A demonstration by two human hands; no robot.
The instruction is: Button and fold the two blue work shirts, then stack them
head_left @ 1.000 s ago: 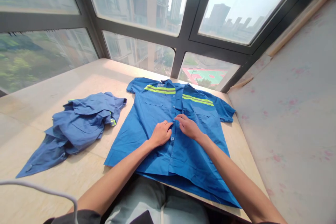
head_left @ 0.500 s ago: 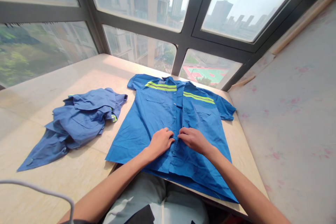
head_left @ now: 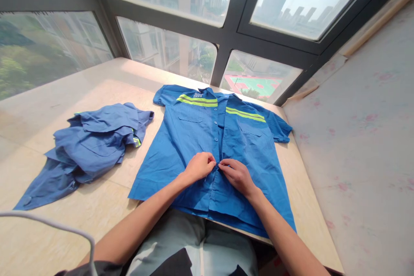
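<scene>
A bright blue short-sleeved work shirt with yellow-green reflective stripes lies flat, front up, on the pale stone ledge. Its hem hangs over the near edge above my lap. My left hand and my right hand meet at the button placket, a little below the shirt's middle. Both hands have their fingers pinched on the placket fabric, fingertips almost touching each other. The buttons above my hands look fastened.
A second, darker blue shirt lies crumpled on the ledge to the left. Large windows with dark frames run behind the ledge. A pale floral-patterned wall closes the right side. A white hanger wire shows at bottom left.
Both hands have slid down the placket toward me, from the chest area to below the shirt's middle, and have closed into a pinch on the fabric. The view has tilted slightly.
</scene>
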